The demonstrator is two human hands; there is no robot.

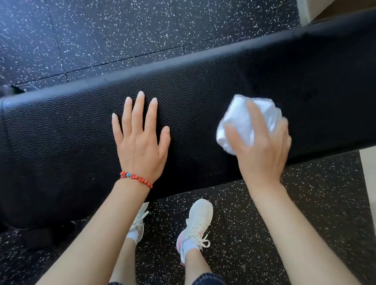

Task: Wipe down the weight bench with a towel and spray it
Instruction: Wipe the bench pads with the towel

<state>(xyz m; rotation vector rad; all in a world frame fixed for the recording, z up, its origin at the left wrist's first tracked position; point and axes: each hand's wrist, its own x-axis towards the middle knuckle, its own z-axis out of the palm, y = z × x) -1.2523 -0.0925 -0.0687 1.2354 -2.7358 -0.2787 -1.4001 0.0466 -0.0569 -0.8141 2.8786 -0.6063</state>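
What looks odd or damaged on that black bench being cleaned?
Nothing stands out. The bench pad looks intact, with no tears or spills visible. The left hand rests flat on it, and the right hand presses a bunched white towel against it. That hand is only blurred. No spray bottle is in view.

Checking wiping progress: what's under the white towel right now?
The black bench pad lies under the towel, which the right hand presses down. The patch beneath is covered, so wet or dry cannot be told.
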